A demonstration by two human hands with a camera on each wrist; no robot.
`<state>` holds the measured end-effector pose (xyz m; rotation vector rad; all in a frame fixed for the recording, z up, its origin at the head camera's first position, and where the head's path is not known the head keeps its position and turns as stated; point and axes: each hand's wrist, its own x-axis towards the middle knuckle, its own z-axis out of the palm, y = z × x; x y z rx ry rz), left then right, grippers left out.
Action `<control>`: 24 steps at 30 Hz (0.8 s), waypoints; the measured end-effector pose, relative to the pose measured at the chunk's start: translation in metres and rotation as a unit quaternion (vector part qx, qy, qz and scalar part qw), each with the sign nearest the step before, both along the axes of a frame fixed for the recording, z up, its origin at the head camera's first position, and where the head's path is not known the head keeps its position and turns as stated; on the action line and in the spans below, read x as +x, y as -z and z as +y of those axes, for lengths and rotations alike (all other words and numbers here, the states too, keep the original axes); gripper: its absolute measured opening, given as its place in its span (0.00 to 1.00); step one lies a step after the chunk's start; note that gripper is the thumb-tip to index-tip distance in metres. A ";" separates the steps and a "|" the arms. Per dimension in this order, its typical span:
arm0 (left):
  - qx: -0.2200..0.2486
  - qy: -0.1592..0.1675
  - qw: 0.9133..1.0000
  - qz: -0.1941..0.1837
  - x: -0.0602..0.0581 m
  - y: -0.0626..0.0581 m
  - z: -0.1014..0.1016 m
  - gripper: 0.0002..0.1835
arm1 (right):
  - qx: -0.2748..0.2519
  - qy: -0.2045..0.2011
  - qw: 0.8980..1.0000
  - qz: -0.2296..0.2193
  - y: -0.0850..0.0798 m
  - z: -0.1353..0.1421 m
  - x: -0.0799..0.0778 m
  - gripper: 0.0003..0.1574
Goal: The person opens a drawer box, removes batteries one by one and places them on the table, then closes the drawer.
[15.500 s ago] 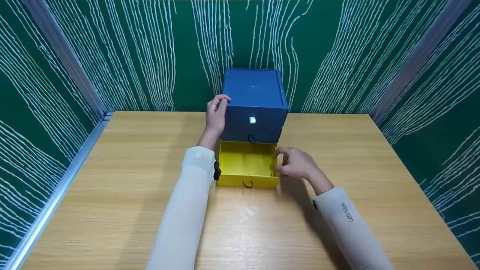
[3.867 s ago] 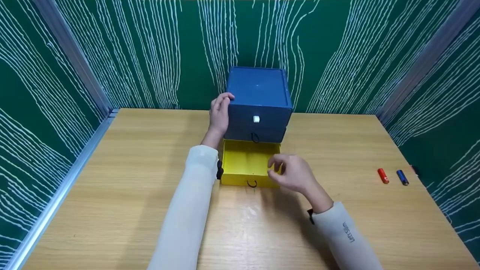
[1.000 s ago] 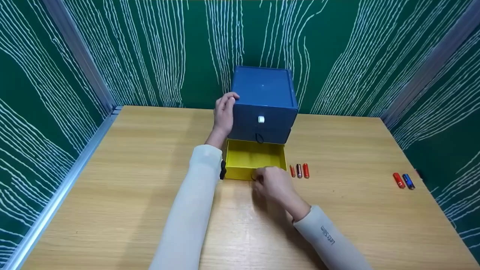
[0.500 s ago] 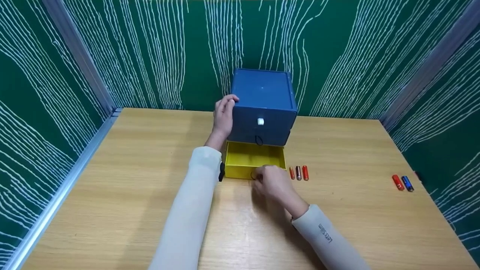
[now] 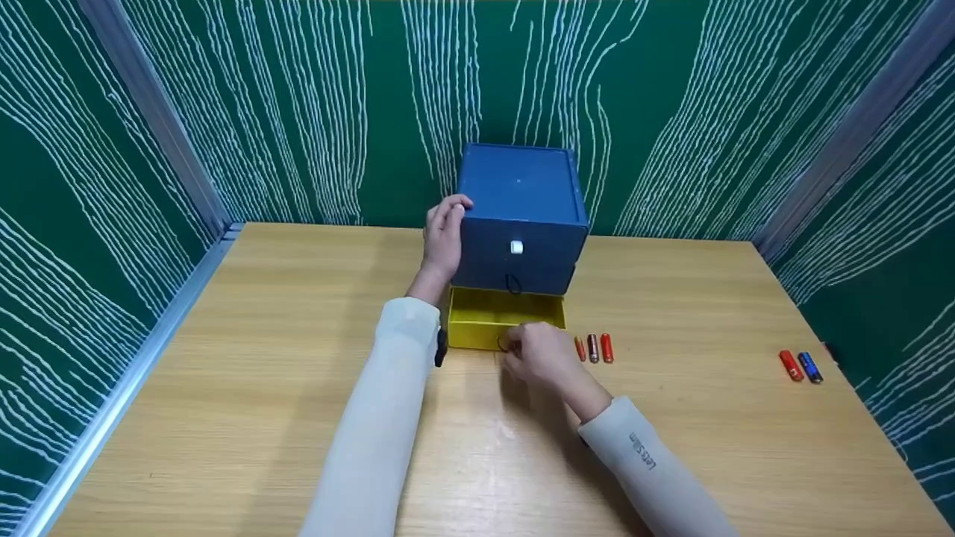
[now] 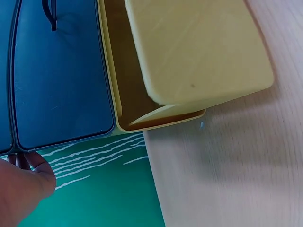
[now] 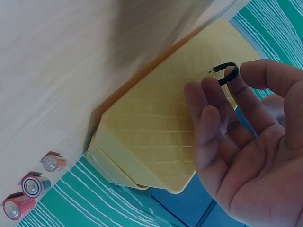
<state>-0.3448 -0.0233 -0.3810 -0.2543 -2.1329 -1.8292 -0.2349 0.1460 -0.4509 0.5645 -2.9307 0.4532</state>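
Observation:
A blue drawer cabinet (image 5: 522, 183) stands at the back of the table, its lowest yellow drawer (image 5: 474, 335) partly pulled out. My right hand (image 5: 543, 354) pinches the black loop pull (image 7: 230, 71) on the drawer front between thumb and index finger; the other fingers are bent near the yellow panel. My left hand (image 5: 443, 235) holds the cabinet's left front edge near the top, fingertips just over it. In the left wrist view, the left thumb (image 6: 41, 168) lies against the cabinet's side. Nothing shows in the visible part of the drawer's inside.
Three batteries, a thin orange one (image 5: 580, 348), a dark one (image 5: 593, 348) and a red one (image 5: 606, 348), lie right of the drawer. A red battery (image 5: 791, 365) and a blue battery (image 5: 810, 368) lie near the right table edge. Green walls enclose the table (image 5: 261, 313).
Batteries now lie on the table where none showed 15.5 s ago. My right hand went from the drawer's right side to its loop. Over the last second the drawer has slid partly inward.

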 end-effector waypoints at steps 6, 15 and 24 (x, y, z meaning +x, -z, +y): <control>-0.002 -0.002 1.000 -0.002 0.000 0.000 0.000 0.14 | -0.005 -0.001 1.000 -0.016 0.000 0.001 -0.009 0.02; -0.004 -0.002 1.000 0.004 -0.001 0.001 0.001 0.14 | -0.037 0.006 0.998 -0.059 0.003 0.000 -0.018 0.12; -0.002 0.001 1.000 0.008 -0.001 0.001 0.001 0.15 | -0.024 0.009 0.998 -0.055 0.007 0.001 -0.025 0.15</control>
